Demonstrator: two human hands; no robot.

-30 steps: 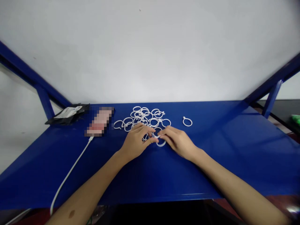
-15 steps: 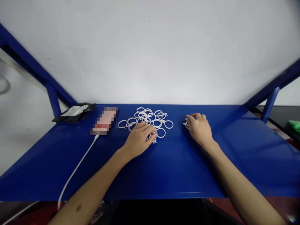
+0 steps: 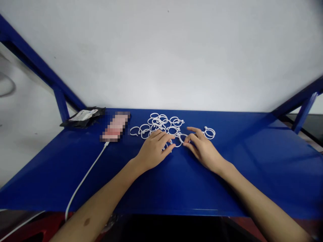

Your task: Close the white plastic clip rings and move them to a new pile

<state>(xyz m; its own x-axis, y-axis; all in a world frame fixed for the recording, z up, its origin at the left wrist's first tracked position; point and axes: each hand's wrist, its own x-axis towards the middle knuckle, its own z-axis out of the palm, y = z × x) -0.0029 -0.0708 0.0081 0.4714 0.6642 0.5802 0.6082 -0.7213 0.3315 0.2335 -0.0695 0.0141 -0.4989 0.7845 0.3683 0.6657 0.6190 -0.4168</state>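
A pile of several white plastic rings (image 3: 161,125) lies on the blue table (image 3: 161,181) near its far edge. My left hand (image 3: 153,149) rests palm down on the near side of the pile, fingers spread over some rings. My right hand (image 3: 202,149) is just to the right, with its thumb and forefinger apart and touching a single ring (image 3: 180,138) between the two hands. Two separate rings (image 3: 209,133) lie stacked just beyond my right hand's fingers.
A blurred pink phone (image 3: 114,127) lies left of the pile, with a white cable (image 3: 84,178) running off the near edge. A black packet (image 3: 82,116) sits at the far left corner. Blue frame struts (image 3: 60,101) rise at both sides before a white wall.
My right hand carried a ring from the pile to the lone ring at the right, left it there, and came back to the pile. My left hand stayed on the pile.
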